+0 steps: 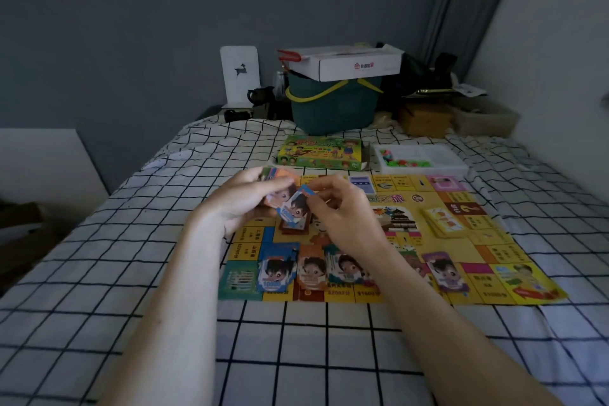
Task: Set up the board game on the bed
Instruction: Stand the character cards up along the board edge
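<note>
Game board (461, 241) is lying flat on the bed (131, 273), yellow, spread toward the right side, its near edge running parallel to the bed's near edge. Left hand (244, 198) is hovering over the board's far-left corner, grip closed around a stack of cards (280, 180). Right hand (342, 208) is sitting just beside it, thumb and fingers pinching one blue card (296, 208) that is touching the stack; cartoon face is showing on it. A small brown pile (295, 229) is lying on the board directly under that card.

Along the board's near edge, card piles are sitting in a row: a blue pile (275, 270), an orange pile (311, 273), a third pile (346, 269) partly hidden by the right forearm, and a purple pile (445, 270) further right. A yellow card deck (443, 221) is resting near the board's right edge.

Beyond the board's far edge, the green game box (319, 153) is lying on the bed, with a white tray (421, 158) of small coloured pieces just to its right. At the bed's far edge, a dark green basket (333, 105) is standing with a white carton (349, 63) on top of it.
</note>
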